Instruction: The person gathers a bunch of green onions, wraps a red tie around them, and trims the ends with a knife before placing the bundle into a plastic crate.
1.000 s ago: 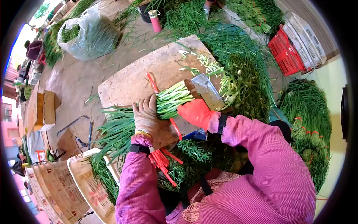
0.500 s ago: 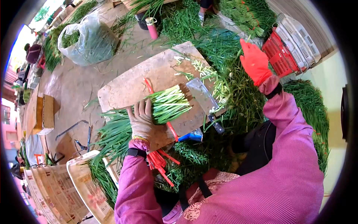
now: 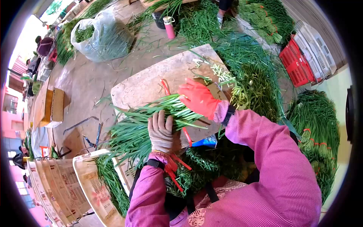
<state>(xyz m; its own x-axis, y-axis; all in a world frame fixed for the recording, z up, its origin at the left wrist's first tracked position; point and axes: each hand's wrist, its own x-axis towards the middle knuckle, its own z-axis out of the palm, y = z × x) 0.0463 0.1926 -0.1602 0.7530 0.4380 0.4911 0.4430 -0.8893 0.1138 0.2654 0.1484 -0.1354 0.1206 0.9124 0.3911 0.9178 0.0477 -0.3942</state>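
Observation:
A bunch of garlic chives (image 3: pixel 132 126) lies across a worn wooden board (image 3: pixel 140 81), leaves to the left and cut ends to the right. My left hand (image 3: pixel 160 132), in a pale grey-white glove, holds the bunch from the near side, fingers curved over the stalks. Over the stalks' right end lies my right hand (image 3: pixel 200 98) in an orange-red rubber glove, fingers stretched out and touching them. A red tie strip (image 3: pixel 165 87) passes beneath the bunch, showing on both sides. More red strips (image 3: pixel 174 172) hang near my left wrist. Chopped pale stem ends (image 3: pixel 223 73) litter the board's far right.
Heaped loose chives (image 3: pixel 242 49) surround the board's right side. Tied bundles (image 3: pixel 317 132) lie farther right, near red and white crates (image 3: pixel 297 62). A large plastic bag (image 3: pixel 102 38) and a pink flask (image 3: pixel 169 28) stand beyond. White crates (image 3: pixel 90 178) are at lower left.
My right hand has come down from the raised position at right onto the stalk ends. The view has shifted, and the cleaver on the board is now largely hidden behind my right hand and sleeve.

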